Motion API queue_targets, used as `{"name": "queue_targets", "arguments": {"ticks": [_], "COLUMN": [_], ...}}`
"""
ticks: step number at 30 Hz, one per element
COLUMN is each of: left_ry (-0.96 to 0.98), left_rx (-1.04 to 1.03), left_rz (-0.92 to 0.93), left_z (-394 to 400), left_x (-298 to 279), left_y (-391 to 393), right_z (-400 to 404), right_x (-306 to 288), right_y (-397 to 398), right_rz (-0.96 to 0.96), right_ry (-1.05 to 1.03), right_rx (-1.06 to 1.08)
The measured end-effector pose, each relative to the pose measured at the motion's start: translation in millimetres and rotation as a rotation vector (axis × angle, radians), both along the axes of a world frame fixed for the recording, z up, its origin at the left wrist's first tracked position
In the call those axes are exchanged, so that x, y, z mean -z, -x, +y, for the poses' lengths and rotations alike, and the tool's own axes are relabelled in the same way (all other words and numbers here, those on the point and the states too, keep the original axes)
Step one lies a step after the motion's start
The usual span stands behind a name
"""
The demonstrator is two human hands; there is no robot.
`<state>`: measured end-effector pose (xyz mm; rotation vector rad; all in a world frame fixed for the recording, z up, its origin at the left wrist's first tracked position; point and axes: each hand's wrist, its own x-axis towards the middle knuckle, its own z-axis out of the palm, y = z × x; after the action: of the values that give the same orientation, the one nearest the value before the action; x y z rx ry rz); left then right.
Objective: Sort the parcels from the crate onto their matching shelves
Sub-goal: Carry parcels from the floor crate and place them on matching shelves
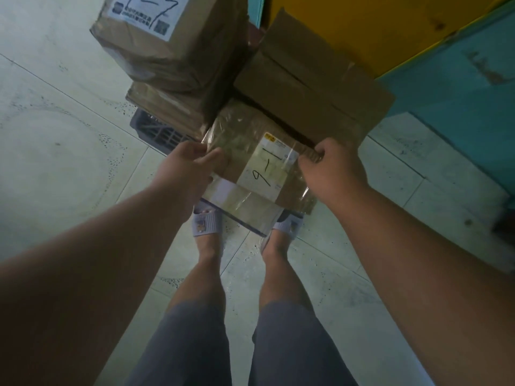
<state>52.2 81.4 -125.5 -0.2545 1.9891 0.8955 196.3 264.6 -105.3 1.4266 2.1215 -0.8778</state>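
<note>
The flat parcel [259, 168], wrapped in clear tape with a white label handwritten "9-1", is held at its 2 side edges above the near end of the crate [156, 132]. The left hand [186, 174] grips the left edge, thumb lying across the top face and fingers curled under it. The right hand [331, 171] pinches the right edge near the far corner, its fingers [315, 154] bent over the cardboard rim. The parcel's near edge hangs over the person's sandals [204, 220]; its far edge lies under the overhanging side of a brown box [312, 79] on the right. On the far left, a box labelled "1-7" [167, 37] sits on another box [167, 107], both stacked in the dark slatted crate, whose left corner shows just beside the left hand. Pale floor tiles [64, 140] lie open to the left and near side. To the right, a teal shelf panel [457, 87] and a yellow one [376, 29] close in near the right forearm.
</note>
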Motion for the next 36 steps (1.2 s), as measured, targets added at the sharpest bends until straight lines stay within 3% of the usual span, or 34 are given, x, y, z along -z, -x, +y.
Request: {"name": "queue_targets", "arguments": {"ticks": [8, 10, 13, 15, 21, 25, 30, 36], "left_ry": [-0.151, -0.217, -0.368, -0.411, -0.736, -0.859, -0.86, -0.888], "left_rx": [-0.137, -0.174, -0.056, -0.049, -0.218, -0.264, -0.257, 0.037], "left_rz": [-0.121, -0.225, -0.414, -0.451, -0.222, -0.121, -0.019, 0.171], "left_z": [-18.6, -27.6, -37.5, -43.0, -53.9, -46.7, -40.5, -19.9], "left_x": [-39.8, -70.1, -135.3, -182.6, -288.3, -336.7, -398.1, -472.3], "left_y": [-18.3, -19.8, -24.2, -30.8, -71.6, -78.3, -72.5, -64.0], "right_z": [-22.5, -20.4, -11.3, -5.2, 8.2, 0.7, -1.2, -12.3], "right_x": [-42.3, -71.5, -134.9, -183.3, -304.6, -350.9, -436.9, -541.6], "right_y": [-28.7, -29.0, -24.4, -24.9, -53.9, -57.3, -35.9, -28.1], "right_rz": [0.093, 0.161, 0.292, 0.385, 0.592, 0.732, 0.972, 1.272], "right_ry": [-0.079, -0.108, -0.179, -0.197, -0.154, 0.188, 0.002, -0.12], "right_rx": [0.009, -0.026, -0.123, -0.171, -0.199, 0.149, 0.065, 0.13]}}
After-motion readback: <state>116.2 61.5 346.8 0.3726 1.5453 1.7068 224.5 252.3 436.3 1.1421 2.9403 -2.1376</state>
